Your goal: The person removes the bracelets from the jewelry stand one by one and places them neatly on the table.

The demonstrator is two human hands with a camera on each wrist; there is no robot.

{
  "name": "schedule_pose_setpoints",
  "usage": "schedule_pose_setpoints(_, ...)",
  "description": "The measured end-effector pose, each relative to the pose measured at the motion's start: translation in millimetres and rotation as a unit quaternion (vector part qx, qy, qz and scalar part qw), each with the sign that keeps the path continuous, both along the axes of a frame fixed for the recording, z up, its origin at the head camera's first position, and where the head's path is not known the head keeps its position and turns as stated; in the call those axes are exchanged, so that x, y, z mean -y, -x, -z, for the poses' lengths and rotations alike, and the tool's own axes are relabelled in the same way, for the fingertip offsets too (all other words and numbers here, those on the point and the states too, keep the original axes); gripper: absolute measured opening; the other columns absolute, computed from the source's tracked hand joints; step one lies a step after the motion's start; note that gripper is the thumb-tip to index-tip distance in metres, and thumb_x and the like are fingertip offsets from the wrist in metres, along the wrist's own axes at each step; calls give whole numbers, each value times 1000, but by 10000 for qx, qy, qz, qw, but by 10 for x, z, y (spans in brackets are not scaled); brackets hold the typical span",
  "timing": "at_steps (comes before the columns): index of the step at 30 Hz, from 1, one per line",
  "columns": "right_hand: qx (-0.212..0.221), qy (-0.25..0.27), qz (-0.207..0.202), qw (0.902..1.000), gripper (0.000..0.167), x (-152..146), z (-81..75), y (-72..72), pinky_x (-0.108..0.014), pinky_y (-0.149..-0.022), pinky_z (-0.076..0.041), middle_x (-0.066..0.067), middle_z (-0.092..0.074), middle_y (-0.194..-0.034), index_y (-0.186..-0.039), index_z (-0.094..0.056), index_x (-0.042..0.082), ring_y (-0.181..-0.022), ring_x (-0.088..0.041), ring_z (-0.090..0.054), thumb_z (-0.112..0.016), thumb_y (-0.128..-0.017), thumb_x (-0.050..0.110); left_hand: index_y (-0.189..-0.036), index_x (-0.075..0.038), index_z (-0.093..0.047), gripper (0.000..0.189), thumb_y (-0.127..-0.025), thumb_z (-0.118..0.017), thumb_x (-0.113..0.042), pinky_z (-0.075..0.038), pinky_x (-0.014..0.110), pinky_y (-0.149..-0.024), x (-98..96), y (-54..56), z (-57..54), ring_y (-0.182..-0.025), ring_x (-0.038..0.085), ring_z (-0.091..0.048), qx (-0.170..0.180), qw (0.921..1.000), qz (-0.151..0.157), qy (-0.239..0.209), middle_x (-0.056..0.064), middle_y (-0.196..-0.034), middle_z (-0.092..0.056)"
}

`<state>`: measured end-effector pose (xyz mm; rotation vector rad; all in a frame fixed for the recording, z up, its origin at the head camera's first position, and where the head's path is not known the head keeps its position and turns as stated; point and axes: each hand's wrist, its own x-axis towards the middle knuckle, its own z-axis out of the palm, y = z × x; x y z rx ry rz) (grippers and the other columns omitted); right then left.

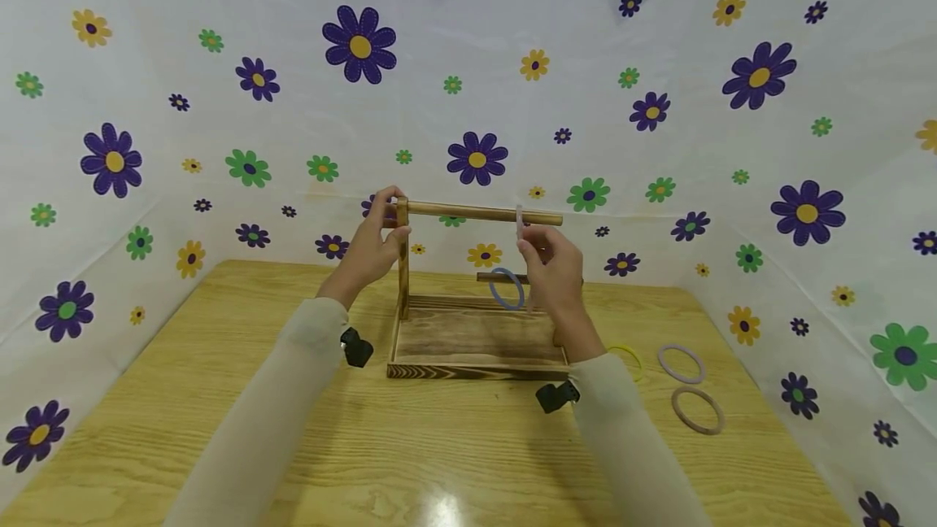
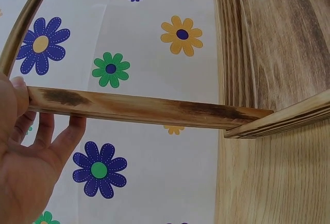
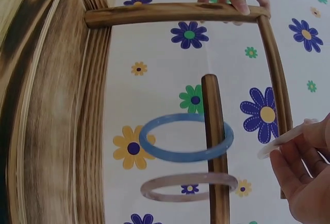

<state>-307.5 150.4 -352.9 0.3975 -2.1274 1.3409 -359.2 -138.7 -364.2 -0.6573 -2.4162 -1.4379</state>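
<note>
My left hand (image 1: 372,254) holds the top of the wooden stand's upright post (image 1: 403,275), fingers behind it and thumb in front. From that corner the upper rod (image 1: 461,211) runs to the right. Near the rod's free end my right hand (image 1: 554,268) pinches a whitish bangle (image 3: 273,147) between thumb and fingers; the bangle crosses the rod. Lower down, a blue bangle (image 3: 175,157) and a pale pinkish bangle (image 3: 172,198) hang on the lower rod (image 3: 212,95). My right hand hides part of that rod in the head view.
The stand's shallow tray base (image 1: 468,372) sits on the wooden table (image 1: 439,437). To its right lie a yellow bangle (image 1: 638,359), a lilac bangle (image 1: 678,346) and a brown bangle (image 1: 706,432). A flowered sheet (image 1: 417,104) walls the table at the back and sides.
</note>
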Motion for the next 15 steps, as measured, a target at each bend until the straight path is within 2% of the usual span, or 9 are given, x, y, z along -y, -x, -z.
schedule_pose_setpoints(4, -7, -44, 62, 10000, 17, -99, -5, -4, -6, -75, -47, -24, -73, -107, -113, -69, -7, -91, -35, -70, -66, -99, 1, -147, -19, -27, 43, -110, -48, -15, -52, 59, -93, -4, -7, -1, -128, 42, -53, -15, 10000, 14, -7, 26, -135, -50)
schedule_pose_setpoints(7, -32, -105, 151, 9998, 16, -171, -11, -5, -8, -79, -50, -24, -72, -106, -113, -69, -7, -93, -35, -71, -65, -99, 1, -147, -20, -28, 43, -109, -48, -15, -52, 59, -93, -8, -11, -4, -128, 42, -53, -23, 10000, 13, -9, 26, -135, -51)
schedule_pose_setpoints(11, -51, -144, 288, 9995, 16, -268, -24, -3, -29, -92, -60, -25, -72, -107, -112, -69, -8, -100, -36, -71, -65, -99, -2, -146, -20, -28, 42, -110, -48, -15, -53, 59, -94, -12, -7, -1, -128, 41, -54, -38, 10000, -6, -5, 22, -133, -52)
schedule_pose_setpoints(13, -56, -129, 353, 9993, 16, -318, -34, -1, -42, -96, -59, -26, -71, -107, -112, -68, -9, -102, -38, -71, -65, -98, -3, -145, -20, -28, 41, -109, -48, -15, -54, 59, -94, -15, -4, -1, -128, 41, -54, -44, 10000, -10, -17, 21, -131, -52)
schedule_pose_setpoints(15, -81, -132, 411, 9990, 16, -363, -47, 0, -50, -97, -58, -28, -71, -107, -112, -68, -10, -103, -39, -71, -65, -98, -3, -145, -19, -28, 41, -109, -48, -14, -54, 59, -94, -18, -4, -3, -127, 41, -54, -48, 10000, 1, -26, 21, -131, -52)
